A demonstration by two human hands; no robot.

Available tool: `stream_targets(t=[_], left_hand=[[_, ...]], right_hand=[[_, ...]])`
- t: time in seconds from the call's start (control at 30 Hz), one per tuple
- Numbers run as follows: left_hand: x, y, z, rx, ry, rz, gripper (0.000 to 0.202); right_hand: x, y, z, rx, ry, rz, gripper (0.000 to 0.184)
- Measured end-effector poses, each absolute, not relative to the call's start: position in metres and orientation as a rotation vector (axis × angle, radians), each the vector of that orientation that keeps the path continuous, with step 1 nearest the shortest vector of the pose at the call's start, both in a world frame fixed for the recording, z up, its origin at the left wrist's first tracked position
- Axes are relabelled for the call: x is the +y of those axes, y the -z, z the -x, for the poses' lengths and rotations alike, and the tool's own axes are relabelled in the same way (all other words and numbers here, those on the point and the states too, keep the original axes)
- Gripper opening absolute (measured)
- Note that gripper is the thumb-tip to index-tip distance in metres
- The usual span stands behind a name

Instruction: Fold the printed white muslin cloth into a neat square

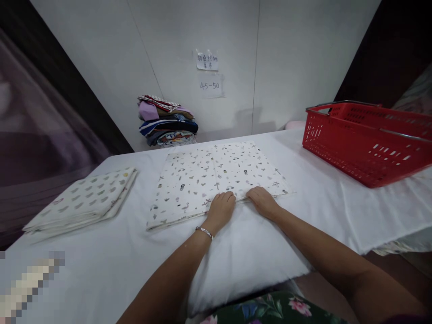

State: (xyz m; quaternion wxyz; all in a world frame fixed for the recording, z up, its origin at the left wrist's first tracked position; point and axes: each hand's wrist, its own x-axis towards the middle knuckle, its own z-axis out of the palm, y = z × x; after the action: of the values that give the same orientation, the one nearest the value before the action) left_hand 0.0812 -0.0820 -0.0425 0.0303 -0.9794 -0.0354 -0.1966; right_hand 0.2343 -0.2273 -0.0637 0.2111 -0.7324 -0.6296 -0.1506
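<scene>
A white cloth (pixel 199 180) printed with small palm trees, birds and other motifs lies folded flat on the white-covered table. At the middle of its near edge, my left hand (pixel 221 208) has its fingers curled over the fabric. Just to the right, my right hand (pixel 263 202) grips the same edge, its fingers bent over it. The thumbs of both hands are hidden below. A bracelet (pixel 204 232) circles my left wrist.
Left of the cloth lies another folded cloth (pixel 91 195) with grey-green spots. A red plastic basket (pixel 357 148) with metal handles stands at the right. Against the wall is a stack of folded fabrics (pixel 168 123). Two paper notes (pixel 211 85) hang above.
</scene>
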Motion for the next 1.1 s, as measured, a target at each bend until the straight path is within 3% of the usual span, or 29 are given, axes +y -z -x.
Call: stream_targets(t=[1.1], left_hand=[[-0.080, 0.054, -0.086, -0.200, 0.576, 3.008, 0.016]], right_hand=[[-0.230, 0.062, -0.236, -1.752, 0.404, 2.029, 0.017]])
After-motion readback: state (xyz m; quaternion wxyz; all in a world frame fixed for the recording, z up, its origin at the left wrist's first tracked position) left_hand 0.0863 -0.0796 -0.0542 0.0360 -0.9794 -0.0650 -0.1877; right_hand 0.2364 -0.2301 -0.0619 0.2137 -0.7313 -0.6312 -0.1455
